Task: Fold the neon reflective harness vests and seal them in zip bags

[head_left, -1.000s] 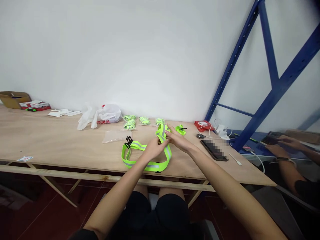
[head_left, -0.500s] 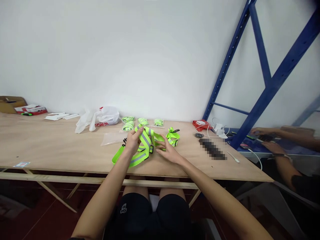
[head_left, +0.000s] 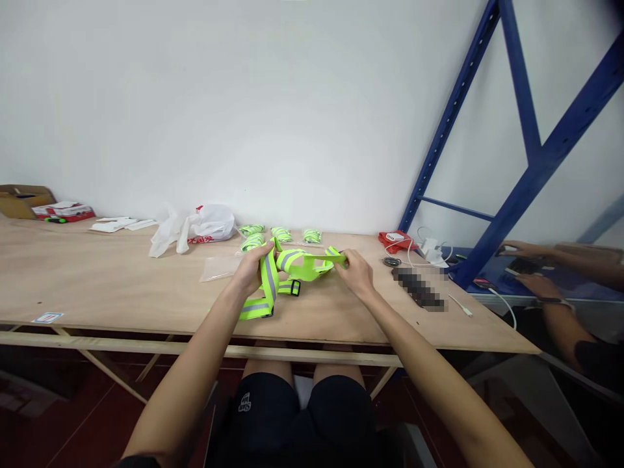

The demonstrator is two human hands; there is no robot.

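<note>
A neon yellow-green reflective strap (head_left: 270, 278) with grey stripes stretches between my two hands above the table. My left hand (head_left: 251, 268) is closed on its left part, from which a length hangs down and lies on the wood. A black buckle (head_left: 295, 288) shows on a lower piece of webbing. Off to the right, my right hand (head_left: 356, 274) pinches the strap's other end. Whether the bundle behind that hand is a separate strap is hidden. Several bagged strap bundles (head_left: 252, 242) lie beyond my left hand, near the wall.
On the left stand a white plastic bag (head_left: 214, 223), white papers (head_left: 117, 225) and a cardboard box (head_left: 24, 201). A flat clear bag (head_left: 218, 268) lies left of my hand. Cables (head_left: 461, 305), a red item (head_left: 396, 240) and a blue rack (head_left: 492, 208) are right. A co-worker's arms (head_left: 550, 305) show there.
My right hand has moved right and closed on the strap, pulling it out between my hands. My left hand has shifted slightly left and keeps its hold.
</note>
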